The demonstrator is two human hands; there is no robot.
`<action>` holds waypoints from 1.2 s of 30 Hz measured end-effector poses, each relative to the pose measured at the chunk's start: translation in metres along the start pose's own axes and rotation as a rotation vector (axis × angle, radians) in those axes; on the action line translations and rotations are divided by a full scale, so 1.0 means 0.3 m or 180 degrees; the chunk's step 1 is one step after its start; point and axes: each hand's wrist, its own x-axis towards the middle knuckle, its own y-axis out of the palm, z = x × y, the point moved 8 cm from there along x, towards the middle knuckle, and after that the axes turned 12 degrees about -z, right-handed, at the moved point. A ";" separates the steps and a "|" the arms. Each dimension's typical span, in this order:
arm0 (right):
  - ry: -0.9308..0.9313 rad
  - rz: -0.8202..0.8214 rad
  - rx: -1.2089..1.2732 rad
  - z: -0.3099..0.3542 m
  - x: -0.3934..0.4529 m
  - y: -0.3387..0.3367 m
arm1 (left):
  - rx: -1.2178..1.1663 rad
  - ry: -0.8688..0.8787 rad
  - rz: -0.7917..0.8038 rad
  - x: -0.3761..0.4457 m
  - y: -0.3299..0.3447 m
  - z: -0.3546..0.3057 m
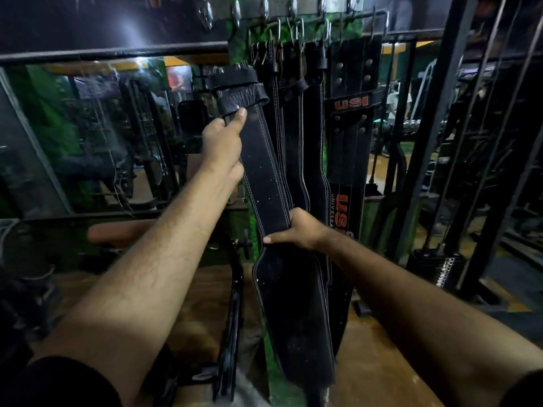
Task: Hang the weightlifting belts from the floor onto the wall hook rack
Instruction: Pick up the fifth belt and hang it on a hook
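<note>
Weightlifting belts are the matter here, and the head view, the only one, shows most of the job apparently behind the person: several black belts (296,127) already hang side by side from the wall hook rack (293,16), their buckles caught on wire hooks under a row of metal pegs, and a wider belt marked USI (351,102) hangs at the right of that row. One more black belt (274,201), with pale stitching along its edges, is off the floor and held up at a slant in front of the hung ones, its buckle end (239,88) raised near the rack but below the hooks and not yet caught on any of them, as far as can be seen. The left hand (223,139) is closed around this belt just under the folded buckle end, thumb pressed on the leather; the right hand (296,230) is closed around the narrow waist of the same belt lower down, steadying it. The wide tail of the belt hangs free below the right hand, above the brown floor (382,362). No further belt shows on the visible part of the floor, though the arms and a dark machine frame (232,318) hide some of it, so I judge this may be the last one; what remains is to lift the buckle end onto a free hook and let go
</note>
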 end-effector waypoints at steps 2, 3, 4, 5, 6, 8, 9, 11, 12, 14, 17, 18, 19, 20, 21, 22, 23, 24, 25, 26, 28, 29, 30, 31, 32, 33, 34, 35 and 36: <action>-0.0192 -0.0057 0.0370 0.079 0.018 -0.021 | -0.0064 0.0030 -0.0025 0.015 0.002 -0.045; -0.0297 -0.0131 0.0576 0.116 0.022 -0.030 | -0.0101 0.0042 -0.0031 0.028 0.002 -0.063; -0.0386 -0.0198 0.0704 0.142 0.023 -0.034 | -0.0150 0.0047 -0.0051 0.040 0.001 -0.075; -0.0403 -0.0263 0.0794 0.146 0.023 -0.033 | -0.0159 0.0030 -0.0051 0.048 0.002 -0.077; -0.0355 -0.0324 0.0874 0.127 0.020 -0.028 | -0.0151 0.0019 -0.0024 0.048 0.008 -0.072; -0.0205 -0.0481 0.0888 0.049 0.008 -0.017 | -0.0039 -0.0123 -0.0007 0.029 0.023 -0.035; -0.0118 -0.0516 0.0784 0.010 0.001 -0.014 | -0.0017 -0.0191 -0.0011 0.019 0.027 -0.019; 0.0153 -0.0510 0.0210 -0.090 -0.006 -0.005 | -0.0008 -0.0226 -0.0052 0.003 0.023 0.000; 0.0268 -0.0437 -0.0055 -0.132 -0.011 0.002 | -0.0063 -0.0272 -0.0058 0.004 0.025 0.007; 0.0317 -0.0227 -0.0082 -0.150 -0.018 0.021 | -0.0026 -0.0229 -0.0010 -0.001 0.028 -0.003; 0.0164 -0.0410 0.0552 -0.035 -0.003 -0.003 | 0.0032 -0.0080 0.0050 0.014 0.032 -0.040; 0.0007 -0.0676 0.0754 0.022 0.011 -0.036 | 0.0042 -0.0053 0.0064 0.020 0.036 -0.051; -0.0214 -0.0986 0.0949 0.092 0.023 -0.076 | 0.0080 -0.0015 0.0065 0.025 0.037 -0.061; -0.0389 -0.1279 0.1119 0.153 0.042 -0.119 | 0.0129 0.0038 0.0078 0.028 0.039 -0.069; -0.0505 -0.1502 0.1262 0.207 0.063 -0.160 | 0.0172 0.0115 0.0152 0.028 0.048 -0.075; -0.0593 -0.1638 0.1384 0.256 0.080 -0.195 | 0.0228 0.0169 0.0237 0.029 0.058 -0.074; -0.0701 -0.1702 0.1396 0.307 0.097 -0.221 | 0.0297 0.0218 0.0314 0.023 0.070 -0.072; -0.0826 -0.1694 0.1323 0.353 0.114 -0.236 | 0.0355 0.0252 0.0369 0.011 0.079 -0.073; -0.0941 -0.1677 0.1179 0.391 0.125 -0.246 | 0.0381 0.0313 0.0442 -0.004 0.092 -0.076; -0.1051 -0.1684 0.1049 0.423 0.134 -0.251 | 0.0396 0.0378 0.0509 -0.018 0.105 -0.077; -0.1108 -0.1861 0.0845 0.446 0.152 -0.262 | 0.0477 0.0481 0.0501 -0.033 0.128 -0.086; -0.1128 -0.1969 0.0775 0.451 0.155 -0.264 | 0.0524 0.0535 0.0456 -0.039 0.131 -0.093; -0.1160 -0.2087 0.0735 0.453 0.161 -0.268 | 0.0548 0.0570 0.0426 -0.037 0.134 -0.096; -0.1194 -0.2194 0.0733 0.458 0.160 -0.273 | 0.0568 0.0615 0.0412 -0.038 0.140 -0.098; -0.1220 -0.2285 0.0785 0.459 0.156 -0.284 | 0.0649 0.0683 0.0415 -0.043 0.141 -0.091; -0.1251 -0.2364 0.0854 0.457 0.154 -0.300 | 0.0733 0.0762 0.0393 -0.057 0.140 -0.073; -0.1283 -0.2467 0.0910 0.455 0.153 -0.320 | 0.0851 0.0784 0.0391 -0.071 0.133 -0.039; -0.1286 -0.2573 0.0962 0.446 0.152 -0.341 | 0.0965 0.0797 0.0393 -0.088 0.122 0.010; -0.1287 -0.2652 0.1025 0.437 0.148 -0.360 | 0.1088 0.0769 0.0392 -0.106 0.100 0.075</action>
